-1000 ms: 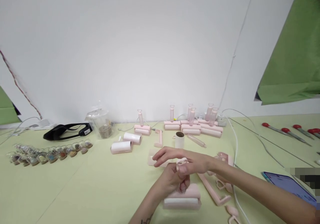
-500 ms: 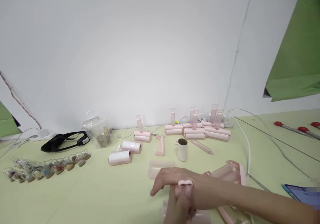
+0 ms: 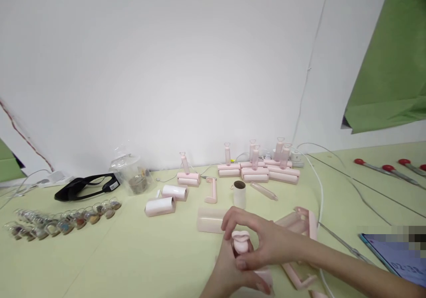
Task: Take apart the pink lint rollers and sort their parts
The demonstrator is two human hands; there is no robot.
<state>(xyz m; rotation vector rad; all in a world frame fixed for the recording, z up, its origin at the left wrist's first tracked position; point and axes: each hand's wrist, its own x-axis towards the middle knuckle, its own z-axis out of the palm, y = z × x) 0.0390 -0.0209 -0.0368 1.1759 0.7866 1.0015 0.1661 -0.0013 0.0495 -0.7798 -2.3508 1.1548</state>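
Note:
A pale pink lint roller handle (image 3: 241, 242), its end heart-shaped, points up between my two hands; its lower part is hidden. My left hand (image 3: 226, 267) is wrapped round it from below. My right hand (image 3: 262, 240) curls over from the right, fingers and thumb closed about the handle's end. Beneath the hands lies a pink translucent piece (image 3: 264, 276), mostly covered. Just behind them is a pink translucent cover (image 3: 209, 220). Pink frame parts (image 3: 311, 222) lie to the right under my forearm.
Along the wall stand several pink lint rollers (image 3: 254, 174) with upright handles. Nearer are a white paper roll (image 3: 239, 195), a pink frame (image 3: 212, 190) and two covered rolls (image 3: 160, 206). Small glass domes (image 3: 80, 220) sit left, a phone (image 3: 396, 258) right. A white cable (image 3: 321, 191) crosses the right side.
My right hand has turned and drawn back from lying flat across the handle's end to curling round it, so more of the end shows. The view has shifted slightly right.

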